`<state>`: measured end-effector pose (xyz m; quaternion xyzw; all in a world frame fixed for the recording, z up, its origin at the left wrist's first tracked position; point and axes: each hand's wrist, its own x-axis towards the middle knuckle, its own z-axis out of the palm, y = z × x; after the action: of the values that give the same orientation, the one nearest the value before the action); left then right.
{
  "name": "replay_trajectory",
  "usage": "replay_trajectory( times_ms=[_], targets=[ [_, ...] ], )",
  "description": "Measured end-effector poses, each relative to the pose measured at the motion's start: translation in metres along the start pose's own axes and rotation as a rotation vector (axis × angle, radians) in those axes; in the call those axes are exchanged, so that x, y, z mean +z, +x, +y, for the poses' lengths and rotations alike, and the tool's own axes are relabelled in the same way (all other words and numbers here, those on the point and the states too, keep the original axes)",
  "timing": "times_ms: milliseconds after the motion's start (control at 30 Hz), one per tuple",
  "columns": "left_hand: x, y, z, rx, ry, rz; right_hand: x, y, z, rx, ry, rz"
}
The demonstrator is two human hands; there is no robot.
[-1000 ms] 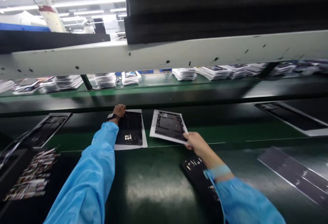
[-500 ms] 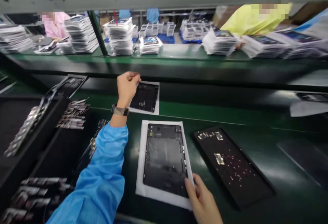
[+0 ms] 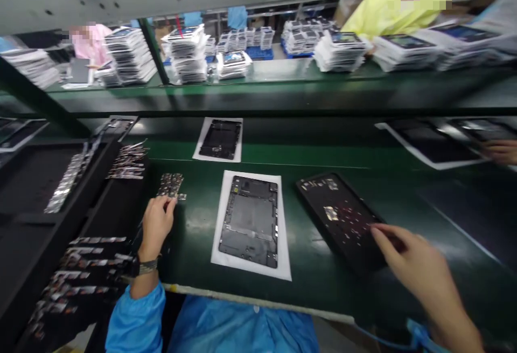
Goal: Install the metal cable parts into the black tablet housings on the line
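A black tablet housing [image 3: 250, 218] lies on a white sheet [image 3: 283, 267] in front of me, untouched by either hand. My left hand [image 3: 157, 221] is closed in a pinch at the near edge of a cluster of small circuit boards [image 3: 171, 182]; what its fingertips hold, if anything, is too small to name. Over the right part of a shallow black tray [image 3: 363, 251] is my right hand [image 3: 416, 261], thumb and forefinger together among tiny pale pieces [image 3: 351, 218]. Whether a piece is between them cannot be made out. Shiny patches [image 3: 331, 213] also lie in the tray.
Farther back, a second tablet housing [image 3: 220, 139] rests on white paper. Black foam trays [image 3: 109, 210] with flex strips stand left. Another person's hand [image 3: 501, 151] is at a tablet part [image 3: 436, 140] on the right. Tablet stacks [image 3: 186, 54] line the raised shelf [image 3: 278, 73].
My left hand has come back from the far housing to the small circuit boards. My right hand has let go of the near housing's sheet and moved right to the tray.
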<state>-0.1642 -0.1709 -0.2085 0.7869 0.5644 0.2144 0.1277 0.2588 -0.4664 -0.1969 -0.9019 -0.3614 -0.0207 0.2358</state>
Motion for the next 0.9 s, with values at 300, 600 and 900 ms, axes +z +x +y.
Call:
replay_trajectory(
  times_ms=[300,600,900],
  targets=[
    [0.014,0.042,0.003,0.203,0.218,-0.242,-0.013,0.012,0.013,-0.088,0.142,-0.114],
    [0.008,0.050,0.005,-0.099,-0.092,-0.290,0.017,0.026,-0.011,-0.006,0.022,-0.089],
    [-0.024,-0.037,0.046,-0.414,-0.900,0.105,-0.008,0.011,-0.005,-0.085,0.150,0.149]
  ],
)
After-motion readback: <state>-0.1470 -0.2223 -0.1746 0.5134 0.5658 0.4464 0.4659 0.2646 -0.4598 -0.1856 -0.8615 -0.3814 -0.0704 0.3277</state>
